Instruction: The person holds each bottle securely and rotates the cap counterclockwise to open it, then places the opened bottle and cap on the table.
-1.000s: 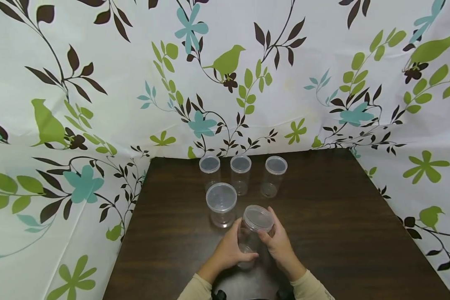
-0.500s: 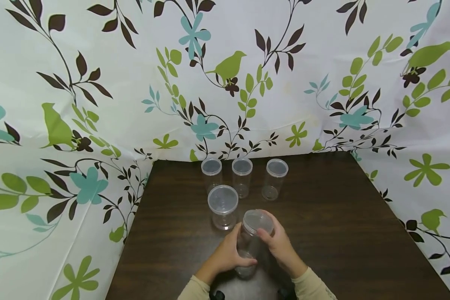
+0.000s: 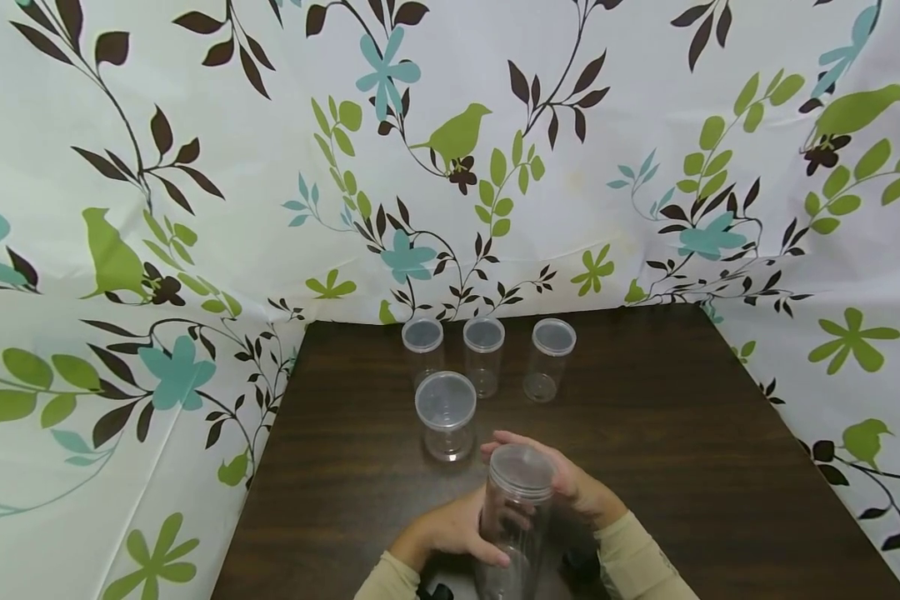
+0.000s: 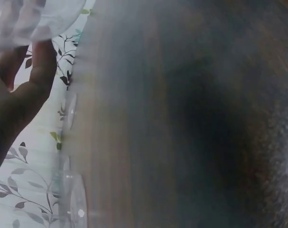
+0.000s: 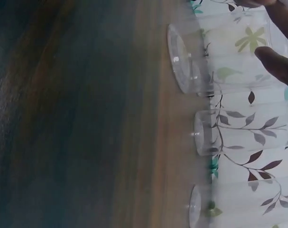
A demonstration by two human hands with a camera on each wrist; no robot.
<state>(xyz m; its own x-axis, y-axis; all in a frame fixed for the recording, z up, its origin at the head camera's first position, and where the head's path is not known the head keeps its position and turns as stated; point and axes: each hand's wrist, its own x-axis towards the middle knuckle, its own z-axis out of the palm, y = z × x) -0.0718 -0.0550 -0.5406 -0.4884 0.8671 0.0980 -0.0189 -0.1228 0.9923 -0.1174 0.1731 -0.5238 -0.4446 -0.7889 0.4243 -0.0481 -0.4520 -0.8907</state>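
Observation:
A tall clear jar [image 3: 521, 533] with a clear lid [image 3: 522, 469] stands nearly upright near the front edge in the head view. My left hand [image 3: 453, 527] grips its side, thumb across the front and fingers partly seen through the wall. In the left wrist view the jar's base [image 4: 49, 28] shows above my left hand [image 4: 27, 92]. My right hand [image 3: 570, 482] lies behind and to the right of the lid, fingers stretched past its far side. The right wrist view shows parted fingertips [image 5: 276, 64] of that hand at the top right corner.
A wide lidded clear jar [image 3: 447, 417] stands on the dark wooden table [image 3: 682, 467], beyond my hands. Behind it, three narrower lidded jars, at the left [image 3: 423, 350], middle [image 3: 483, 354] and right [image 3: 551, 354], stand near the back edge. Patterned cloth [image 3: 270, 167] hangs around the table.
The held jar has come nearer to me and turned more upright. My right hand has shifted from the lid's front right to behind it, thumb off the lid's front.

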